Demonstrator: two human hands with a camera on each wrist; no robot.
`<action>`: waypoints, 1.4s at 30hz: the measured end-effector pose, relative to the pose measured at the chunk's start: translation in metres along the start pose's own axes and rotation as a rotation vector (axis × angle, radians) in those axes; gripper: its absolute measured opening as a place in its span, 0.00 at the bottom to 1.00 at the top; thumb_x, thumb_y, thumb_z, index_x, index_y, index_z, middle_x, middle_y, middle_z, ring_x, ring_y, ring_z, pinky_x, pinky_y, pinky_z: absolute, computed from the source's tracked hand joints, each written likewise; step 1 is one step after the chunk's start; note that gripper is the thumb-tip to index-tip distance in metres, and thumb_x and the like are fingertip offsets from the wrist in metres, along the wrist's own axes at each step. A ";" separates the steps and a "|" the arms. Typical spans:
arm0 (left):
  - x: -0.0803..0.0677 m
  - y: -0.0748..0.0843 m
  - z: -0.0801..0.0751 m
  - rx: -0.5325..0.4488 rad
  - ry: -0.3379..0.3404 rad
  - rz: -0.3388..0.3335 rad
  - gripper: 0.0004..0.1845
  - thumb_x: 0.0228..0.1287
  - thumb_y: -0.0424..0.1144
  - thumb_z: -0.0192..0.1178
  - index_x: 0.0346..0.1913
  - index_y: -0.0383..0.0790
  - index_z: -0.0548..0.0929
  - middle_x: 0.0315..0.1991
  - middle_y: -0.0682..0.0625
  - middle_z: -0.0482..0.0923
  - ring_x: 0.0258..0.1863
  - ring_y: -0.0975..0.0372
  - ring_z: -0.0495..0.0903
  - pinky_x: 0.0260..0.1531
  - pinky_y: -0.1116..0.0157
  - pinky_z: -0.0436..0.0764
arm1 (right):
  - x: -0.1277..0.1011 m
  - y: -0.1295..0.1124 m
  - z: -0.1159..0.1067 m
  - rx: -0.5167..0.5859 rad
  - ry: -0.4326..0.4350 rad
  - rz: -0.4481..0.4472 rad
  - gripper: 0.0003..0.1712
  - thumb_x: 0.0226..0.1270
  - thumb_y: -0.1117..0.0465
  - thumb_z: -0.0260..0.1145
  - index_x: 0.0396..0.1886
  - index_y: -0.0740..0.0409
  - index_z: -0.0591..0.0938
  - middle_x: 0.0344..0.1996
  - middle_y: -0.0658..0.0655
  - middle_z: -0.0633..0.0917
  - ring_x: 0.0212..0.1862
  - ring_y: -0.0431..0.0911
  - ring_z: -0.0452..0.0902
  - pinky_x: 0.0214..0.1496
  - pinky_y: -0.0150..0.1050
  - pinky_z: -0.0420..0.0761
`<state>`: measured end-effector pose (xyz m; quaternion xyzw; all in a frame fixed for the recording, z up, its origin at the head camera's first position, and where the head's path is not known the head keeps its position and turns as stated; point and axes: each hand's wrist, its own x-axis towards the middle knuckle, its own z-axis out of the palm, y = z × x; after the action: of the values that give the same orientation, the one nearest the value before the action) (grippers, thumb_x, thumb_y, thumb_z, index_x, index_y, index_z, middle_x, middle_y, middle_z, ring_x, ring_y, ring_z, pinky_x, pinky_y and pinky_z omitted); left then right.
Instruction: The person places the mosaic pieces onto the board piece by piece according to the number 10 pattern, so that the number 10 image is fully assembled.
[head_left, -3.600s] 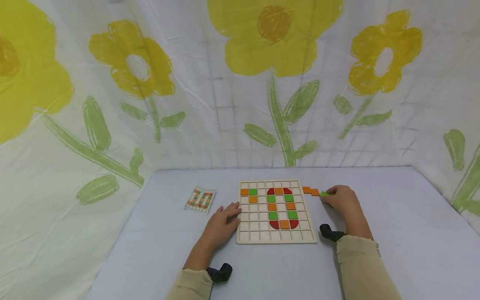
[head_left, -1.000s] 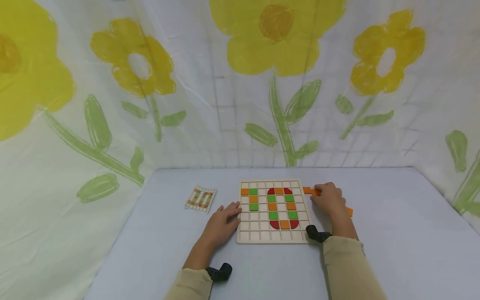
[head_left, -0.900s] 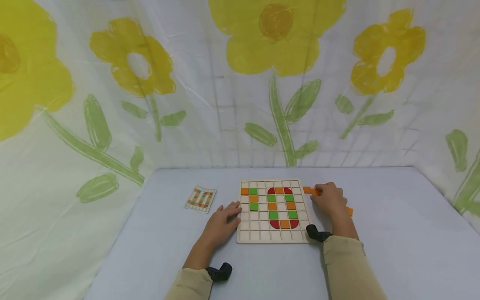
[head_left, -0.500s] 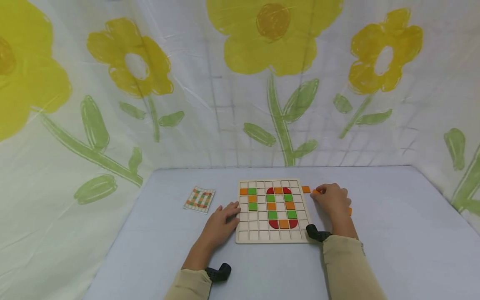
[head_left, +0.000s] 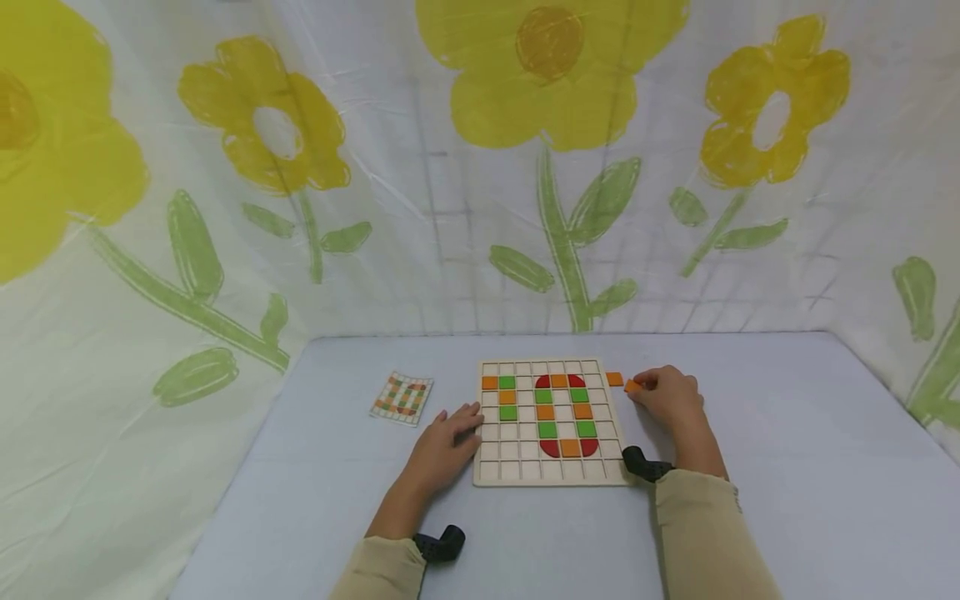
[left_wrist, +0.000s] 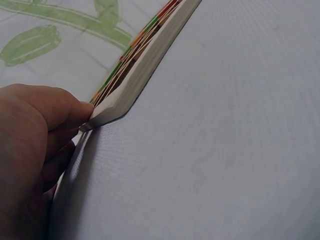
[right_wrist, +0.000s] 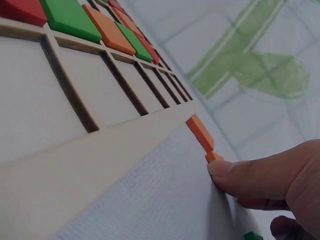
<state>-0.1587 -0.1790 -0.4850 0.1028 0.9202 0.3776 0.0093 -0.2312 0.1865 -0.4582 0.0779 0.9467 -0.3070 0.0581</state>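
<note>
A wooden grid board (head_left: 551, 475) lies on the table with orange, green and red tiles set in it. My left hand (head_left: 468, 418) rests with straight fingers on the board's left edge (left_wrist: 131, 87); its fingertips (left_wrist: 75, 111) touch the corner. Just right of the board's top corner, my right hand (head_left: 643, 387) pinches a small orange tile (head_left: 632, 385). In the right wrist view my thumb (right_wrist: 250, 175) presses that tile (right_wrist: 214, 157). A second orange tile (head_left: 614, 379) lies beside it (right_wrist: 200, 132), close to the board (right_wrist: 110, 165).
A patterned card (head_left: 401, 397) lies left of the board. A green tile (right_wrist: 252, 235) sits under my right palm. Flower-printed cloth walls (head_left: 480, 167) close the table in at the back and both sides. Black wrist mounts (head_left: 441, 546) sit near the front.
A green tile has been added to the board's left column. My right hand returned to the orange tiles and drew one slightly away from its neighbour. The left hand stayed put.
</note>
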 end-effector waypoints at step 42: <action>0.001 0.002 -0.003 -0.008 -0.016 0.013 0.20 0.69 0.41 0.59 0.62 0.43 0.80 0.70 0.55 0.69 0.73 0.60 0.64 0.78 0.52 0.52 | -0.054 -0.127 0.087 -0.063 -0.195 -0.532 0.06 0.56 0.59 0.74 0.35 0.52 0.88 0.34 0.48 0.83 0.38 0.42 0.74 0.44 0.41 0.81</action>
<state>-0.1598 -0.1789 -0.4815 0.1118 0.9180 0.3803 0.0145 -0.1965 0.0276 -0.4471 -0.2050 0.9329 -0.2880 0.0687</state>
